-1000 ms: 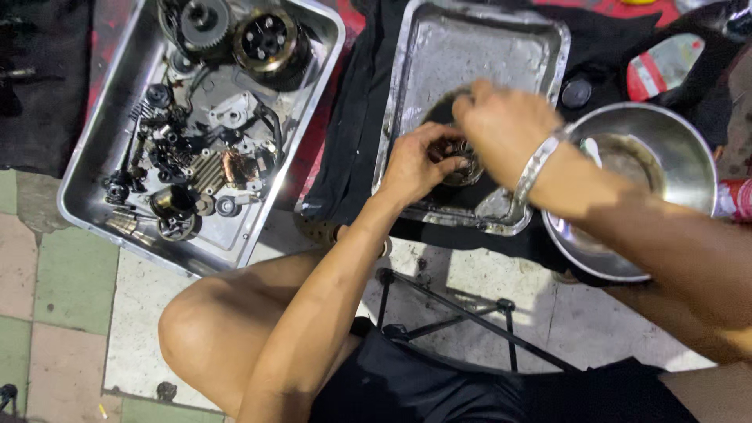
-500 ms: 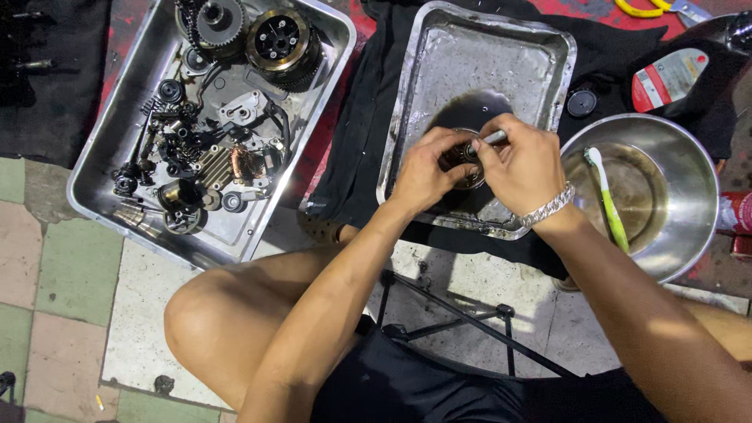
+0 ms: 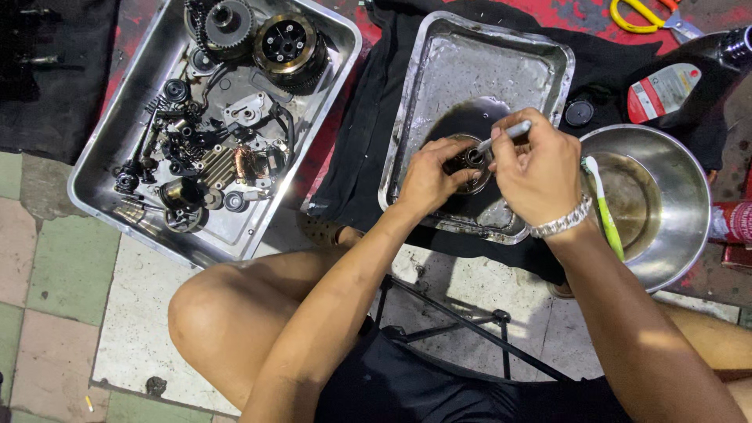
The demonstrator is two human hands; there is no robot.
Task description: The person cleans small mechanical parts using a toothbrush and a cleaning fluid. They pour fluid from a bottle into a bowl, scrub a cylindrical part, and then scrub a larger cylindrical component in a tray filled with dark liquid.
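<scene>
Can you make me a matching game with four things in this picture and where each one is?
Things:
1. green toothbrush
2. yellow-handled scissors
3. round metal part
4. pile of dark engine parts

Places:
A. in the left metal tray
B. in the round steel bowl
C. on the red floor at the top right
D. held by the left hand over the middle tray

Pairs: 1-B, 2-C, 3-D, 4-A. The right hand pokes a thin pale tool into the round part.
</scene>
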